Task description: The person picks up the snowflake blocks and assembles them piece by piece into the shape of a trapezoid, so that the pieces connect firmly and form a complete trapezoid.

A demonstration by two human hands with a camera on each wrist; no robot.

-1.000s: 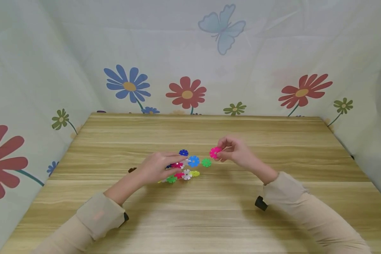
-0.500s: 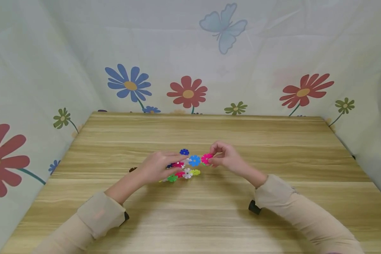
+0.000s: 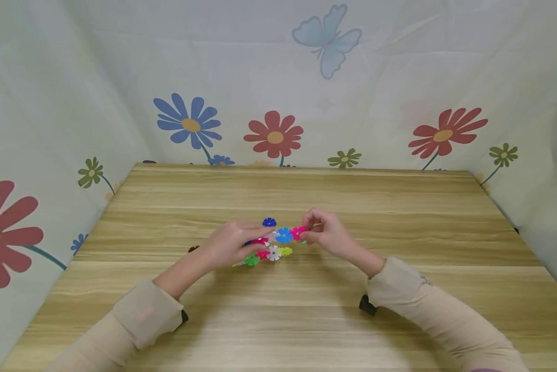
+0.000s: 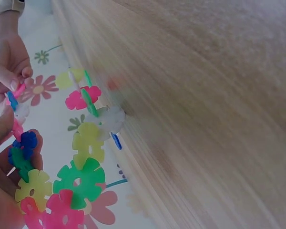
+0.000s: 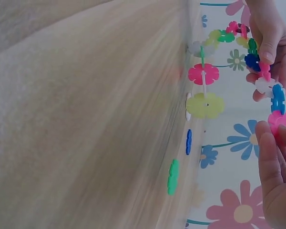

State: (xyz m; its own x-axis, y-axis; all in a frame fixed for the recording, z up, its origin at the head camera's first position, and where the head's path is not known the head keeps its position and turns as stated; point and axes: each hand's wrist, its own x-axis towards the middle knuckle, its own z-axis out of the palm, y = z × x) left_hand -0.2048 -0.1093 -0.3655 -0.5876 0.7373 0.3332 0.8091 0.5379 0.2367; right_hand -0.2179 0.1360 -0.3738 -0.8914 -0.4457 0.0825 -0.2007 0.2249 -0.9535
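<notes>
My left hand point(image 3: 229, 245) holds a chain of interlocking plastic snowflake discs between thumb and fingers. The chain's white, pink, green and yellow links hang in a loop, with a green disc point(image 4: 78, 183) low in the left wrist view. At the chain's end is a light blue disc point(image 3: 284, 235). Between thumb and fingertips, my right hand point(image 3: 327, 232) pinches a pink disc point(image 3: 298, 233) whose edge meets the light blue one. Whether their slots are joined I cannot tell. Fingers partly hide the chain's middle in the head view.
On the wooden table point(image 3: 278, 315) lie a loose green disc point(image 5: 173, 176) and a dark blue disc point(image 5: 188, 142). A white disc point(image 5: 188, 107) stands out behind the chain's yellow disc point(image 5: 206, 105). A flower-printed cloth point(image 3: 376, 103) surrounds the table's back and sides.
My right hand has moved left with the pink disc, passing over the loose green disc, until it meets the light blue disc. My left hand has kept its hold on the chain.
</notes>
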